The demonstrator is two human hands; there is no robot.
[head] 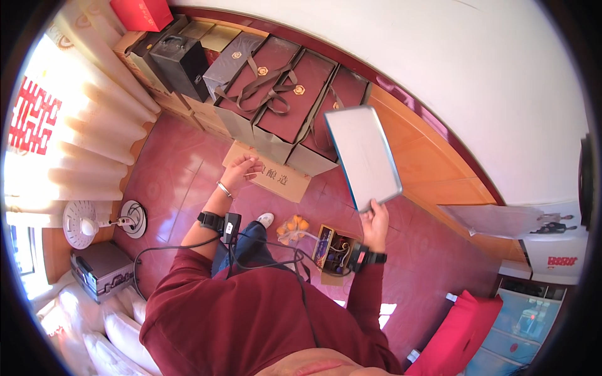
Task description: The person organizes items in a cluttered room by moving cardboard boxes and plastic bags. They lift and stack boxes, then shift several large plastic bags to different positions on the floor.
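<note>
My right hand (375, 221) grips a flat rectangular lid or tray (363, 155) by its near edge. The lid has a pale, silvery face and a blue outer rim, and it is raised in front of the rightmost gift bag (324, 127). Nothing is in my left hand (243, 171); its fingers are loosely bent and apart. It hovers over a cardboard box (282, 181) with printed writing. Two more dark red gift bags (298, 91) with brown ribbons stand side by side behind that box. Each wrist wears a black strapped device with a cable.
A bag of orange fruit (292, 229) and an open box of bottles (336, 254) sit on the red tiled floor (169, 164). A fan (82, 224) and metal case (103, 275) are at left. A red-covered object (463, 331) and blue drawers (517, 329) stand at right.
</note>
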